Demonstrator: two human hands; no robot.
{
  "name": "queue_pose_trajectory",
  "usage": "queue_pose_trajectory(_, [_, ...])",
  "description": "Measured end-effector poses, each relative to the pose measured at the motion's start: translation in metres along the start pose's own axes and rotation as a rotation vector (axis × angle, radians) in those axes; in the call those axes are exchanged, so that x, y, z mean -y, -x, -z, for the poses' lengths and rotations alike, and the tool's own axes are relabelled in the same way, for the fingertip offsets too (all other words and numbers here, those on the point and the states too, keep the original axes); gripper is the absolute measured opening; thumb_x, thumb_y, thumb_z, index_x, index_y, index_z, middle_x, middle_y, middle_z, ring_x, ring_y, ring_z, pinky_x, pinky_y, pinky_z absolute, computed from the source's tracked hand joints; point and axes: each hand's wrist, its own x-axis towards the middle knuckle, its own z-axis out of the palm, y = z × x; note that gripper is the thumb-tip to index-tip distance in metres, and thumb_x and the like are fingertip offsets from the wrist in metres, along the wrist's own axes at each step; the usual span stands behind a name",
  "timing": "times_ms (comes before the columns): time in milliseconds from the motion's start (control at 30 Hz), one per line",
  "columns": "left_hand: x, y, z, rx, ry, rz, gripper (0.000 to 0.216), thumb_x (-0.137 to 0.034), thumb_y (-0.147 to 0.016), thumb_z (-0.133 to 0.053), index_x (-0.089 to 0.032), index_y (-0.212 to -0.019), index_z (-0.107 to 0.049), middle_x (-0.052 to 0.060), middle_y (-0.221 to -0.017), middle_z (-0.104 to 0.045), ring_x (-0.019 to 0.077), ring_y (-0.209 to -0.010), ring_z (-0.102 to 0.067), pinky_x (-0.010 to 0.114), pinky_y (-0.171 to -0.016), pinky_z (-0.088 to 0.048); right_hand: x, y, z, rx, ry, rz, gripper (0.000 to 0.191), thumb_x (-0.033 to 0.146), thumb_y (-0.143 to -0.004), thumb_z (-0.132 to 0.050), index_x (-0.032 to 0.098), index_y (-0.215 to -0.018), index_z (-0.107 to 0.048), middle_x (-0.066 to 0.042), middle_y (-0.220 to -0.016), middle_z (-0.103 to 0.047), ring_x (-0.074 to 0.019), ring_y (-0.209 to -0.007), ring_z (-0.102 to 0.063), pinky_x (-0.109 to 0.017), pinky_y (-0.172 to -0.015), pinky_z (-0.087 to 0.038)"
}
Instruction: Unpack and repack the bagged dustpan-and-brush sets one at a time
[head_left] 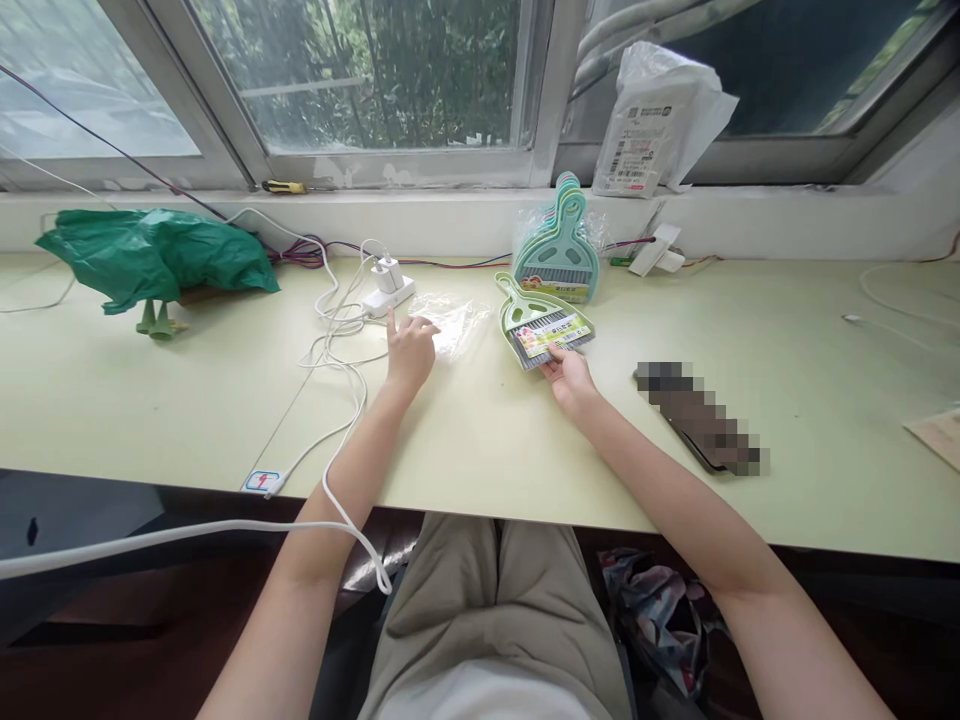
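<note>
My right hand (571, 382) grips the lower edge of a small light-green dustpan (514, 292), with the thumb on top. A grey-bristled brush (537, 333) with a printed label lies against the pan. My left hand (410, 350) is over the table with its fingers apart, at the left edge of a clear plastic bag (459, 322). Whether the fingertips touch the bag I cannot tell. Behind the held set, a stack of similar dustpans (570, 235) in blue-green and other colours stands upright against the wall, with clear wrapping around it.
White cables (352, 385) run left of my left hand to a charger on a power strip (388, 297). A green plastic bag (161, 250) covers something at the left. A dark pixelated object (701, 420) lies right of my right forearm. A wrapped package (649, 125) leans on the sill.
</note>
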Motion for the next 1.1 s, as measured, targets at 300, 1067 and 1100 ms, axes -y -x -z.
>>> queue_pose_trajectory(300, [-0.001,0.007,-0.02,0.211,-0.197,-0.099,0.042,-0.009,-0.076,-0.045,-0.026,-0.106,-0.069,0.007,-0.126,-0.059,0.0295,-0.125,-0.047,0.056,-0.119,-0.004,0.002,0.001,-0.002,0.026,0.025,-0.059,0.015,0.003,-0.084,-0.054,0.017,-0.086,-0.06,0.0,-0.079,-0.072,-0.0102,-0.072,-0.069,-0.021,-0.066,-0.06])
queue_pose_trajectory(1067, [0.0,0.007,-0.019,0.294,-0.493,0.061,0.065,0.001,-0.081,-0.03,0.004,-0.146,-0.029,0.025,-0.155,-0.025,0.0276,-0.145,-0.027,0.042,-0.119,-0.024,0.006,0.005,-0.006,0.161,0.387,-0.115,0.013,0.004,-0.084,-0.054,0.014,-0.087,-0.062,-0.004,-0.079,-0.074,-0.0135,-0.065,-0.07,-0.027,-0.066,-0.059])
queue_pose_trajectory(1100, [-0.001,0.007,-0.02,0.271,-0.477,0.05,0.067,0.002,-0.079,-0.031,0.004,-0.147,-0.028,0.024,-0.156,-0.024,0.0275,-0.146,-0.026,0.041,-0.119,-0.025,0.005,0.006,-0.006,0.161,0.385,-0.103,0.013,0.004,-0.084,-0.054,0.014,-0.087,-0.062,-0.004,-0.08,-0.074,-0.0135,-0.066,-0.07,-0.027,-0.067,-0.059])
